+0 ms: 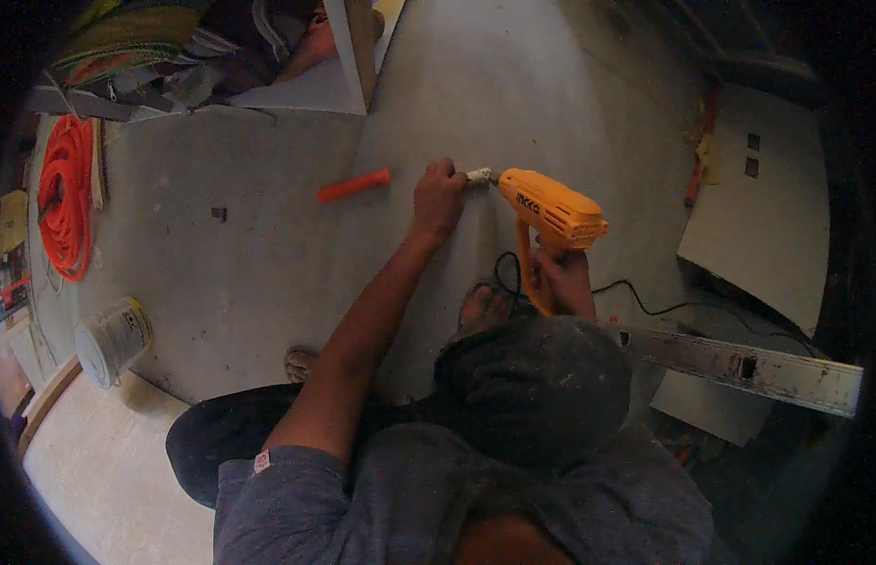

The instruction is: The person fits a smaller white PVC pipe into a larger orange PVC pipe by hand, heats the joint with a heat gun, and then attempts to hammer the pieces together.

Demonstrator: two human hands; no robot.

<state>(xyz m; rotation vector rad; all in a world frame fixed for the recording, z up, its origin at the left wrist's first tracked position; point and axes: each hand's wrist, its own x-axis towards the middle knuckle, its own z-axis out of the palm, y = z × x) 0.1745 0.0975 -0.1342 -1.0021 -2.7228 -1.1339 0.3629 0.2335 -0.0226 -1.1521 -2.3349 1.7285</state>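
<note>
My right hand (562,281) is wrapped round the handle of an orange corded heat gun (551,202), held above the floor and aimed left. Its narrow nozzle meets or nearly meets the end of a short whitish tube (478,176). Closed fingers of my left hand (439,200) grip that tube; the hand hides its other end. Left of this hand, a short orange pipe (354,185) lies on the floor.
A black cord (659,306) runs right, near a long metal bar (748,363) and a pale panel (763,188). Orange hose (66,198) lies coiled at far left, above a white bucket (113,344). A shelf (306,94) with cables stands at upper left.
</note>
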